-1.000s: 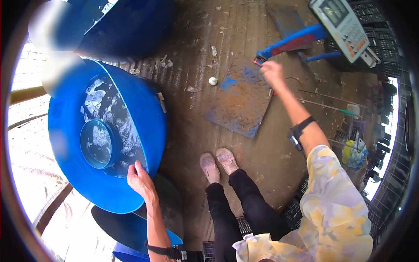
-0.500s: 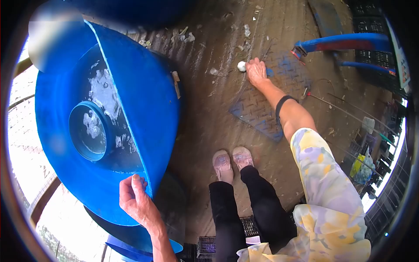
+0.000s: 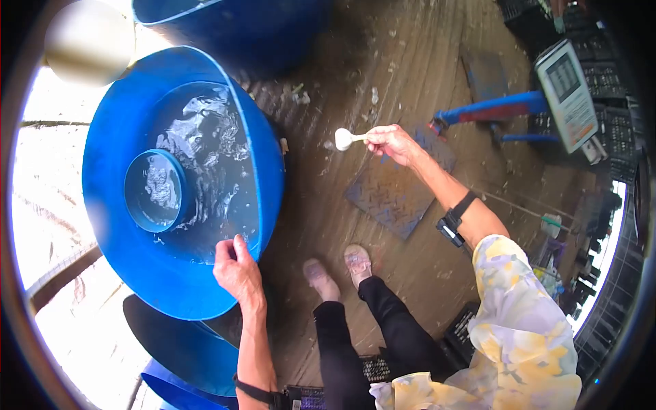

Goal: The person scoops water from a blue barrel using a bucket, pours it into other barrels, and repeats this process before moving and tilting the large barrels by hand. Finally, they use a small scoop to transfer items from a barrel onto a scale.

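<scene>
The right hand (image 3: pixel 388 141) is holding a white bulb (image 3: pixel 343 139) by its pale stem (image 3: pixel 358 138), the thumb and fingers closing on the stem's end. Whether this is a vegetable or a small ladle, I cannot tell. The stem is lying roughly crosswise to the person, running from the fingertips toward the left, so the round end is leading and pointing at the side of the big blue tub (image 3: pixel 268 130). A strip of floor (image 3: pixel 311 219) is showing between the bulb and that tub; how high the bulb is hanging above the floor is hard to judge.

The left hand (image 3: pixel 239 279) is hovering at the tub's near right edge, its fingers loosely curling, the thumb standing apart from them and nothing showing in the grasp; I cannot tell whether it is touching the rim. The hands are staying well apart, and the bulb is lying ahead and to the right of the left hand, so the right is by far the nearer. The left is sitting closer to the water (image 3: pixel 219 164), where a smaller round basin (image 3: pixel 182 195) is resting inside the tub.

Just beyond the right hand's underside, a metal plate (image 3: pixel 389 198) is lying on the floor, with a scale display (image 3: pixel 567 89) standing farther right.
</scene>
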`<state>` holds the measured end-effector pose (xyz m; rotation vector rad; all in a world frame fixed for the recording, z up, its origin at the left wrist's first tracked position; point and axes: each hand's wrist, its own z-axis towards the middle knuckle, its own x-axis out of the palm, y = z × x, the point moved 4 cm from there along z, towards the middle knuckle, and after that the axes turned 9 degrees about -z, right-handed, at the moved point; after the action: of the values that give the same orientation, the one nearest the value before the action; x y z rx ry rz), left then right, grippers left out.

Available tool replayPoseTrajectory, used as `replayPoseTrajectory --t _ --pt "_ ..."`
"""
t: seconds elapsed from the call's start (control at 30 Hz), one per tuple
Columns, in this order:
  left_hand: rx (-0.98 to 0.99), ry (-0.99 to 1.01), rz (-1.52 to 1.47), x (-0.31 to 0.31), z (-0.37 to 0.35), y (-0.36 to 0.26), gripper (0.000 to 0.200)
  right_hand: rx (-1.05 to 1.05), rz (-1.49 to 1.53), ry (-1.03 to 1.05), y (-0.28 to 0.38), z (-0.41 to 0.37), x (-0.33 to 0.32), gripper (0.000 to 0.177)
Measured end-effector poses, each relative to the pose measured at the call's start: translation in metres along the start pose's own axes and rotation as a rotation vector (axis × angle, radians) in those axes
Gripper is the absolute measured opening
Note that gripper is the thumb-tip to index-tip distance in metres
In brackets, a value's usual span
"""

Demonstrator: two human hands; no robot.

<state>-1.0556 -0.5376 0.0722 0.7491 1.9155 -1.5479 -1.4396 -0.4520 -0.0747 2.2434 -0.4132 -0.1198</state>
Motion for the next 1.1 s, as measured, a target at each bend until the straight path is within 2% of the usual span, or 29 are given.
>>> replayPoseTrajectory --t 0.03,0.17,0.27,0.3,0.4,0.43,0.47,0.5,0.53,0.57,0.6,0.63,0.67,0.7,0.77,0.8,0.83,0.87,0.93,0.97,1.03,1.07,1.1 --pt "0.004 -0.011 -0.001 -0.001 0.000 0.002 0.021 -0.025 0.059 0.097 0.026 -0.008 0.009 0.013" --pt "0.092 -0.055 0.001 -0.008 0.000 0.001 0.026 -0.080 -0.135 0.214 0.121 -0.036 0.045 0.014" --pt "0.074 -0.051 -0.013 -0.011 0.001 0.004 0.020 -0.116 -0.271 0.264 0.181 -0.046 0.083 0.016" --pt "0.110 -0.069 -0.070 -0.012 0.001 0.007 0.018 -0.127 -0.301 0.274 0.198 -0.052 0.099 0.017" --pt "-0.022 -0.044 -0.422 -0.024 0.004 0.024 0.013 -0.108 -0.401 0.342 0.237 -0.051 0.149 0.015" --pt "0.044 -0.039 -0.286 -0.040 0.004 0.026 0.009 -0.106 -0.417 0.366 0.246 -0.047 0.172 0.015" --pt "0.025 -0.056 -0.282 -0.059 0.006 0.037 0.009 -0.138 -0.569 0.370 0.258 -0.049 0.201 0.015" --pt "0.120 -0.104 -0.134 -0.077 0.009 0.048 0.007 -0.169 -0.717 0.369 0.262 -0.047 0.226 0.014" --pt "0.218 -0.152 0.018 -0.094 0.013 0.061 0.005 -0.170 -0.782 0.368 0.256 -0.035 0.253 0.014" --pt "0.225 -0.195 0.101 -0.102 0.021 0.080 0.005 -0.205 -0.930 0.362 0.251 -0.024 0.282 0.015" --pt "0.171 -0.180 0.168 -0.110 0.028 0.095 0.008 -0.270 -1.111 0.426 0.236 -0.002 0.308 0.016" --pt "0.114 -0.165 0.205 -0.113 0.032 0.109 0.008 -0.424 -1.397 0.546 0.217 0.020 0.332 0.019" --pt "0.057 -0.144 0.240 -0.112 0.034 0.120 0.009 -0.413 -1.397 0.574 0.180 0.058 0.346 0.019" --pt "0.032 -0.139 0.243 -0.110 0.034 0.122 0.009 -0.382 -1.694 0.492 0.136 0.102 0.351 0.022" --pt "0.100 -0.116 0.278 -0.109 0.034 0.108 0.009 -0.135 -1.954 0.301 0.108 0.123 0.359 0.029" --pt "0.072 -0.136 0.286 -0.108 0.040 0.106 0.009 0.059 -1.907 0.205 0.108 0.125 0.368 0.033" --pt "0.029 -0.176 0.270 -0.111 0.039 0.107 0.010 0.123 -1.822 0.063 0.094 0.140 0.368 0.037" --pt "-0.013 -0.212 0.251 -0.113 0.037 0.110 0.010 0.033 -1.820 -0.118 0.079 0.155 0.363 0.025" --pt "-0.078 -0.242 0.232 -0.113 0.037 0.116 0.011 0.059 -1.740 -0.247 0.060 0.160 0.362 0.024" --pt "-0.053 -0.259 0.208 -0.114 0.036 0.116 0.011 0.057 -1.761 -0.202 0.033 0.168 0.368 0.024" --pt "-0.050 -0.266 0.190 -0.113 0.039 0.114 0.011 -0.382 -2.188 0.336 -0.028 0.183 0.387 0.025" --pt "-0.073 -0.262 0.203 -0.113 0.039 0.113 0.011 -0.384 -2.187 0.369 -0.030 0.179 0.390 0.025" --pt "-0.058 -0.248 0.199 -0.115 0.040 0.112 0.012 -0.238 -2.061 0.349 -0.026 0.177 0.389 0.025"
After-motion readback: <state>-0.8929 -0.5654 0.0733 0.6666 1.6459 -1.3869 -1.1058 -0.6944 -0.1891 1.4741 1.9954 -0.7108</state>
